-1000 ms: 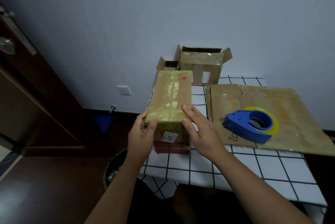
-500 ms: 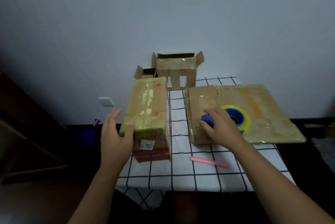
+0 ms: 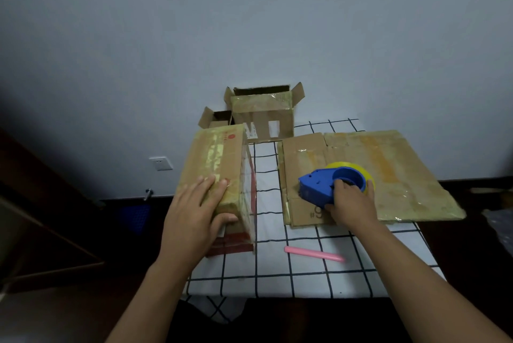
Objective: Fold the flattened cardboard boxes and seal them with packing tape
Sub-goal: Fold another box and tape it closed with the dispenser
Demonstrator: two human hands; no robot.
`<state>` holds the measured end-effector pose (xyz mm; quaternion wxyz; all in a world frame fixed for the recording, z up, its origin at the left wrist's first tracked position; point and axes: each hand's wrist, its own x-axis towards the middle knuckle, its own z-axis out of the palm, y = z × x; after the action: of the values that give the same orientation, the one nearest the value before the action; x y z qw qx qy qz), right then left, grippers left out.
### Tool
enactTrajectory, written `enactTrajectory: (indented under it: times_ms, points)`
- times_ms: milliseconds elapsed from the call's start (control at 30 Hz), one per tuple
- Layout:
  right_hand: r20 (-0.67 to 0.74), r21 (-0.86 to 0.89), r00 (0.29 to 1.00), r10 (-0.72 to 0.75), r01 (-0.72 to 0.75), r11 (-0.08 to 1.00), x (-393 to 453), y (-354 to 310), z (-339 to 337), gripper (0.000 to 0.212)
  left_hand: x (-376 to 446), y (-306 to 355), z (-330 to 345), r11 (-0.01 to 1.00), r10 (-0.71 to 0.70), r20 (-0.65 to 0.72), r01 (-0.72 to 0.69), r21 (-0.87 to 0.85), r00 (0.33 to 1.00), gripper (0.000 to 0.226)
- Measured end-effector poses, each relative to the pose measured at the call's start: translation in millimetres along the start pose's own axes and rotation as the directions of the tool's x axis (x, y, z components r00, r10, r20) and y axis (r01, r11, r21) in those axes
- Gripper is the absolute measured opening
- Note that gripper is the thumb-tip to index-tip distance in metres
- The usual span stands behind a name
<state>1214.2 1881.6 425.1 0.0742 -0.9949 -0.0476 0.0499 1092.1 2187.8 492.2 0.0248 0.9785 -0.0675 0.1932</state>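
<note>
A folded cardboard box (image 3: 215, 165) with shiny tape over its top stands at the table's left edge. My left hand (image 3: 191, 215) lies on its near top corner, fingers on top and thumb hooked down the front face. A flattened cardboard box (image 3: 388, 165) lies on the right of the table. On it sits a blue tape dispenser (image 3: 319, 184) with a yellow tape roll (image 3: 361, 169). My right hand (image 3: 349, 204) grips the dispenser from its near side, fingers curled into its ring.
The table (image 3: 305, 267) has a white cloth with a black grid. A pink stick (image 3: 313, 254) lies near the front edge. Two open cardboard boxes, a larger one (image 3: 263, 115) and a smaller one (image 3: 215, 117), stand at the back against the wall. Dark floor lies left.
My right hand left the folded box, went right to the tape dispenser and closed on it. My left hand lifted off briefly, then settled on the box's near top corner.
</note>
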Motion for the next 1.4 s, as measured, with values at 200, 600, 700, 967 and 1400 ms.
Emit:
enactTrajectory:
  times_ms: [200,600,700,967,1400]
  points:
    - [-0.15,0.11,0.983,-0.105,0.122,0.986,-9.9,-16.0,-19.6,0.039,10.2,3.4,2.5,0.999,-0.027,-0.053,0.028,0.021,0.998,0.063]
    - [-0.191,0.539,0.907,-0.375,0.416,0.732,-53.3,-55.8,-92.1,0.05,24.7,17.0,-50.3,0.687,-0.364,0.144,0.37,-0.626,0.92,0.047]
    - [-0.211,0.524,0.869,-0.448,0.487,0.698,-63.8,-65.1,-105.2,0.048,28.8,16.2,-72.4,0.534,-0.307,0.157,0.306,-0.788,0.939,0.054]
    - [-0.204,0.503,0.825,-0.527,0.55,0.667,-78.0,-82.3,-120.8,0.051,23.5,10.2,-92.4,0.459,-0.191,0.143,0.217,-0.861,0.971,0.026]
    - [-0.144,0.441,0.801,-0.582,0.578,0.686,-86.6,-90.0,-127.8,0.049,19.5,1.2,-95.9,0.346,-0.269,0.157,0.247,-0.905,0.95,0.018]
